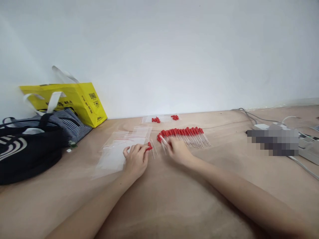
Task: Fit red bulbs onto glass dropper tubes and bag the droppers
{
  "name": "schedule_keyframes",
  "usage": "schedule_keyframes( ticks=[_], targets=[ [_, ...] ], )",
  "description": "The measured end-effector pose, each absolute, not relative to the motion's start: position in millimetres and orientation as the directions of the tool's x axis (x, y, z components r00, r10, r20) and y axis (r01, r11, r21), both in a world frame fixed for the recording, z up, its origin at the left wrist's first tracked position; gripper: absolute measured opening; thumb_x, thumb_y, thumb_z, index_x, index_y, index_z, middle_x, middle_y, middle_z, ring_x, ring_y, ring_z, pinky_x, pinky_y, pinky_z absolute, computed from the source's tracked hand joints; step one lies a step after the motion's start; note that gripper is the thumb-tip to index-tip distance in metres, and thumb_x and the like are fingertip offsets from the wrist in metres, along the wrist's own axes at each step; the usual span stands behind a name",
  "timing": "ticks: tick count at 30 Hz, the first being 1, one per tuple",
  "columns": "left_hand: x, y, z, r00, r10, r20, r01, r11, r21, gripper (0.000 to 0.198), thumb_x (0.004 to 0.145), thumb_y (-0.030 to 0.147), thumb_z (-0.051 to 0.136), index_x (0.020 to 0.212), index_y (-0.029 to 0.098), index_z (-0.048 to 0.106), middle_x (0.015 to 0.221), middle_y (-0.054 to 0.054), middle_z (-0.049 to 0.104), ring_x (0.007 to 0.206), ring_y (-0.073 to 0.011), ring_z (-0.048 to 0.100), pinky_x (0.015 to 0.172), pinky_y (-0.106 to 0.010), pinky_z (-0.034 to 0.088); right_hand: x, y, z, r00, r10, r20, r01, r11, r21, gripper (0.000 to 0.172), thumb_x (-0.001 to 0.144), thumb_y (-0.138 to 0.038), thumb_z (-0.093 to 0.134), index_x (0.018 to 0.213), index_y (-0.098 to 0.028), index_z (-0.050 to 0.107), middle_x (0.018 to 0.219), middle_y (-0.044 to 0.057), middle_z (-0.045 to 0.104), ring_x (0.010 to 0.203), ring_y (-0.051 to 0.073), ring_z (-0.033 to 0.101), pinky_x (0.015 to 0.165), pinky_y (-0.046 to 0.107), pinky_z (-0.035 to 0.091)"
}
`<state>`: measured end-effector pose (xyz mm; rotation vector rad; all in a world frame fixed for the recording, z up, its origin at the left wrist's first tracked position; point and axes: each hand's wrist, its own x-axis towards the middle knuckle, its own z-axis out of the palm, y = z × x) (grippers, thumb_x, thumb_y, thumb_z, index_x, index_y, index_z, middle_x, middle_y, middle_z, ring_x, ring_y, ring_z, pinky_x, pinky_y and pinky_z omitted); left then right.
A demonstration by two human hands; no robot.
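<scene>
A row of several clear droppers with red bulbs [184,135] lies on the wooden table [174,199]. My right hand [178,151] rests at the row's left end, fingers curled on one dropper [163,142]. My left hand [136,160] lies just left of it, fingertips pinched on a red-bulbed dropper [150,147]. Under and beside the left hand lie clear plastic bags [119,149].
More red bulbs [164,118] sit on a clear bag near the wall. A yellow shopping bag [74,99], a striped bag [69,124] and a black bag [27,152] stand at the left. Cables and white power adapters [274,127] lie at the right.
</scene>
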<state>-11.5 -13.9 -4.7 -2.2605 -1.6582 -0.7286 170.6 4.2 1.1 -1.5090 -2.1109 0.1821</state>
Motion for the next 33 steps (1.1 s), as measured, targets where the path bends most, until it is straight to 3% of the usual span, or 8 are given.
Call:
schedule_keyframes(
  ticks=[4, 8, 17, 23, 27, 30, 33],
  targets=[
    [8.6, -26.6, -10.7, 0.356, 0.781, 0.513, 0.851, -0.498, 0.168, 0.016, 0.079, 0.020, 0.045, 0.088, 0.025, 0.057, 0.089, -0.001, 0.062, 0.090, -0.0195, 0.052, 0.088, -0.042, 0.018, 218.9, -15.2, -16.5, -0.369, 0.832, 0.415, 0.711, 0.540, -0.449, 0.015, 0.082, -0.016, 0.036, 0.083, -0.016, 0.050, 0.077, 0.004, 0.059, 0.070, 0.014, 0.053, 0.064, 0.024, 0.034],
    [23.4, -35.5, -14.0, 0.433, 0.748, 0.504, 0.786, -0.586, 0.195, 0.010, 0.078, 0.024, 0.049, 0.084, 0.024, 0.057, 0.082, 0.000, 0.064, 0.084, -0.0183, 0.054, 0.089, -0.041, 0.019, 236.0, -29.0, -26.6, -0.447, 0.770, 0.454, 0.665, 0.626, -0.407, 0.021, 0.083, -0.015, 0.035, 0.096, -0.018, 0.052, 0.085, 0.004, 0.060, 0.078, 0.014, 0.054, 0.072, 0.028, 0.034],
    [21.5, -34.7, -13.4, 0.394, 0.744, 0.539, 0.791, -0.573, 0.213, 0.012, 0.078, 0.025, 0.050, 0.087, 0.024, 0.058, 0.081, 0.001, 0.066, 0.082, -0.0181, 0.055, 0.085, -0.040, 0.022, 221.0, -36.2, -27.9, -0.506, 0.716, 0.481, 0.682, 0.673, -0.286, 0.024, 0.083, -0.016, 0.037, 0.099, -0.018, 0.055, 0.076, 0.004, 0.059, 0.068, 0.013, 0.051, 0.068, 0.028, 0.029],
    [23.4, -33.0, -15.6, 0.359, 0.769, 0.529, 0.773, -0.563, 0.293, 0.014, 0.082, 0.027, 0.046, 0.083, 0.023, 0.060, 0.079, 0.002, 0.065, 0.080, -0.0171, 0.054, 0.081, -0.038, 0.027, 215.2, -38.9, -28.8, -0.487, 0.708, 0.513, 0.678, 0.676, -0.289, 0.023, 0.083, -0.017, 0.037, 0.095, -0.018, 0.057, 0.071, 0.002, 0.057, 0.062, 0.011, 0.047, 0.065, 0.027, 0.026],
    [22.4, -32.3, -15.5, 0.362, 0.789, 0.496, 0.743, -0.566, 0.357, 0.017, 0.082, 0.029, 0.045, 0.080, 0.020, 0.060, 0.076, -0.001, 0.064, 0.078, -0.0174, 0.052, 0.074, -0.034, 0.034, 211.7, -40.7, -27.3, -0.527, 0.655, 0.541, 0.693, 0.700, -0.172, 0.025, 0.080, -0.012, 0.037, 0.089, -0.017, 0.060, 0.068, 0.003, 0.055, 0.058, 0.011, 0.041, 0.063, 0.028, 0.023],
    [21.8, -32.7, -15.4, 0.400, 0.777, 0.486, 0.731, -0.590, 0.342, 0.017, 0.082, 0.028, 0.045, 0.077, 0.020, 0.060, 0.074, -0.001, 0.063, 0.077, -0.0177, 0.051, 0.074, -0.034, 0.034, 213.0, -40.3, -26.5, -0.573, 0.593, 0.566, 0.696, 0.716, -0.046, 0.030, 0.073, -0.005, 0.037, 0.089, -0.016, 0.060, 0.066, 0.002, 0.053, 0.054, 0.010, 0.036, 0.062, 0.029, 0.020],
    [21.9, -34.1, -16.7, 0.446, 0.753, 0.484, 0.719, -0.623, 0.307, 0.016, 0.081, 0.027, 0.046, 0.075, 0.021, 0.059, 0.073, -0.001, 0.063, 0.077, -0.0174, 0.051, 0.075, -0.035, 0.032, 215.6, -39.9, -25.7, -0.591, 0.545, 0.594, 0.681, 0.732, 0.006, 0.032, 0.070, -0.003, 0.037, 0.087, -0.016, 0.060, 0.063, 0.000, 0.051, 0.052, 0.010, 0.033, 0.061, 0.029, 0.019]
  ],
)
